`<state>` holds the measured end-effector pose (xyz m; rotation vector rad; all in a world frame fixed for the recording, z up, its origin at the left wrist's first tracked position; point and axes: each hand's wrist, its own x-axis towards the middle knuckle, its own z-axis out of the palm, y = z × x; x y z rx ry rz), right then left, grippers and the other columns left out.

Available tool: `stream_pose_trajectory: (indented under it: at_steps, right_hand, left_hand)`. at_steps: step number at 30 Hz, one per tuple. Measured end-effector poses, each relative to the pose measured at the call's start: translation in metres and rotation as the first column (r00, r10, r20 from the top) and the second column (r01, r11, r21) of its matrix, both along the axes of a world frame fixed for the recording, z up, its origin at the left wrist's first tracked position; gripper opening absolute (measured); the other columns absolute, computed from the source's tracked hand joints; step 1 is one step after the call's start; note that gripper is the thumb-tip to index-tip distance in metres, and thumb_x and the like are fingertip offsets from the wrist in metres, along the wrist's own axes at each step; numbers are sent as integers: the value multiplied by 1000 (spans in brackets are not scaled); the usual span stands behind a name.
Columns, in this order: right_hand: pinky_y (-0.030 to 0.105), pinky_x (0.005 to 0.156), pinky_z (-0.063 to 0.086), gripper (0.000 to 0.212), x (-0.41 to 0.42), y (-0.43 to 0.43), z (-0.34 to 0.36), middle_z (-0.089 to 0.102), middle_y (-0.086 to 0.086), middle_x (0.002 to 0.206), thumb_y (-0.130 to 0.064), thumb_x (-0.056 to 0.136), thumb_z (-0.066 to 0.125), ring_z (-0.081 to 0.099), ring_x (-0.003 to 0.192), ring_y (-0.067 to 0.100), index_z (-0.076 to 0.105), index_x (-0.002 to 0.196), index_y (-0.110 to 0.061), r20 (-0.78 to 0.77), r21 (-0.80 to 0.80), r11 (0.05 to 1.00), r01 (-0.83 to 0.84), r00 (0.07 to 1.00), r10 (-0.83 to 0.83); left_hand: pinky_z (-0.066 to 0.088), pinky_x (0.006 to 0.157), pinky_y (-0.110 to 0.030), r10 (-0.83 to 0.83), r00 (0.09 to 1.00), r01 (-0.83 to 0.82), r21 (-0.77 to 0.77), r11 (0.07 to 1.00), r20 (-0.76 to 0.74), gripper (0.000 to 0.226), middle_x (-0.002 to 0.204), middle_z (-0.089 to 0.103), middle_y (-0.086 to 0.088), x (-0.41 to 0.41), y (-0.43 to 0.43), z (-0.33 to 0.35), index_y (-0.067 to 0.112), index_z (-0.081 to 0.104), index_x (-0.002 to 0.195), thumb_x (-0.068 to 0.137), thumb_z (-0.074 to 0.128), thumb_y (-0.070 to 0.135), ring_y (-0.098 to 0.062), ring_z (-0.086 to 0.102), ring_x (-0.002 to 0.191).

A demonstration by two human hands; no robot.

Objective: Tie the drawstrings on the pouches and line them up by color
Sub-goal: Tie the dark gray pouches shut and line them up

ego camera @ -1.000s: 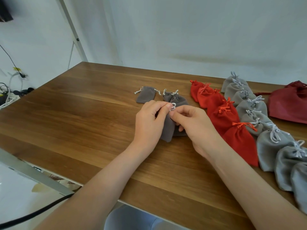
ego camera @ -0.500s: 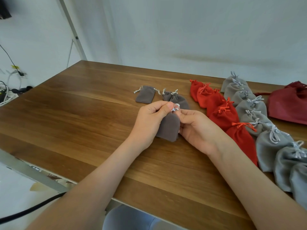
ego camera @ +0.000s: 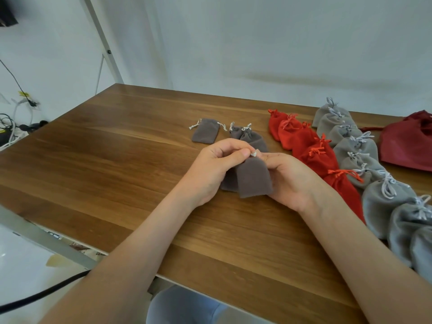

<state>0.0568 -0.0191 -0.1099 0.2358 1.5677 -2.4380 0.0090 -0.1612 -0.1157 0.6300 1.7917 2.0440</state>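
Left hand (ego camera: 217,169) and right hand (ego camera: 289,178) both pinch the thin cord (ego camera: 254,153) at 12 o'clock of a brown pouch (ego camera: 253,177): soft, light, floppy, likely best gripped at its gathered neck.

Drawstring (ego camera: 253,153) of the held brown pouch (ego camera: 253,177): only a tiny bit is seen, pinched between the fingertips of the left hand (ego camera: 214,169) and right hand (ego camera: 289,181). Knot state cannot be told. The pouch mouth is covered by the fingers and its left edge is hidden behind the left palm. Far brown pouch (ego camera: 251,137): lower part blocked by the hands, count there unclear. Nearest red pouch (ego camera: 346,185): lower end hidden by the right forearm. Grey pouch row (ego camera: 383,197): nearest ones clipped by the right edge. Dark red bag (ego camera: 411,146): clipped by the right edge. Cables (ego camera: 9,127): clipped at the left edge, too small to be sorted.
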Motion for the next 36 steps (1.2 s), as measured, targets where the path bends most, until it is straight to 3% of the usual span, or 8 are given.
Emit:
stream_pose_trajectory:
  at_steps: [8, 14, 19, 22, 25, 28, 31, 36]
  right_hand:
    - [24, 66, 49, 27, 0, 6, 1, 64, 5, 84, -18, 99, 44, 59, 77, 13, 66, 96, -3, -40, 309, 951, -21, 999, 36]
    - [28, 74, 42, 29, 1, 3, 2, 58, 14, 92, -16, 99, 43, 51, 87, 23, 63, 104, 4, -54, 398, 917, -37, 996, 64]
    - [34, 81, 38, 31, 4, 2, 3, 55, 19, 101, -12, 100, 40, 47, 95, 25, 59, 111, 10, -74, 437, 898, -46, 993, 87]
    - [33, 78, 40, 31, 4, 1, 2, 57, 19, 98, -14, 100, 40, 49, 90, 26, 61, 108, 8, -79, 459, 888, -41, 993, 86]
    - [28, 73, 42, 29, 3, 0, 1, 62, 8, 84, -20, 100, 42, 54, 79, 17, 66, 94, -5, -58, 447, 895, -19, 997, 49]
    - [28, 67, 39, 31, 2, -2, -2, 57, 3, 74, -20, 101, 42, 51, 71, 14, 61, 78, -14, -77, 477, 879, 12, 997, 28]
    - [28, 63, 37, 30, 0, -5, -6, 55, 5, 74, -19, 101, 41, 48, 68, 15, 59, 77, -15, -117, 525, 850, 50, 993, 13]
    - [25, 59, 36, 27, -1, -8, -8, 51, 3, 72, -22, 100, 43, 45, 64, 10, 58, 79, -18, -165, 697, 713, 75, 985, 57]
  left_hand:
    - [49, 82, -25, -39, 990, 19, -141, 990, -138, 10, 89, 67, -5, 1, -7, 0, 10, 67, 91, 90, 59, 4, -14, 60, 87]
    - [48, 75, -17, -90, 970, 31, -250, 968, -226, 9, 86, 63, -8, 2, -11, 2, 7, 65, 95, 90, 58, 3, -11, 57, 80]
    - [49, 82, -19, -134, 931, 3, -359, 933, -339, 11, 88, 69, 2, 0, -18, 2, 16, 69, 91, 89, 61, 9, -9, 63, 87]
    - [49, 80, -18, -108, 924, -38, -369, 929, -367, 13, 85, 69, 8, 1, -17, 1, 22, 69, 86, 87, 64, 10, -5, 64, 86]
    - [50, 78, -19, -72, 958, -16, -304, 953, -278, 8, 87, 69, 2, 2, -14, 0, 16, 67, 88, 89, 63, 10, -9, 63, 85]
    - [46, 71, -16, -80, 966, 7, -285, 958, -246, 8, 82, 61, -3, 4, -9, 0, 12, 63, 91, 90, 58, 5, -10, 55, 77]
    - [41, 64, -16, -74, 971, 6, -286, 958, -226, 18, 76, 53, -2, 2, -7, 0, 15, 57, 94, 89, 57, -1, -11, 47, 70]
    - [43, 58, -18, -69, 900, -155, -462, 873, -431, 22, 71, 55, 6, 2, -8, 0, 24, 54, 94, 84, 59, 4, -2, 47, 60]
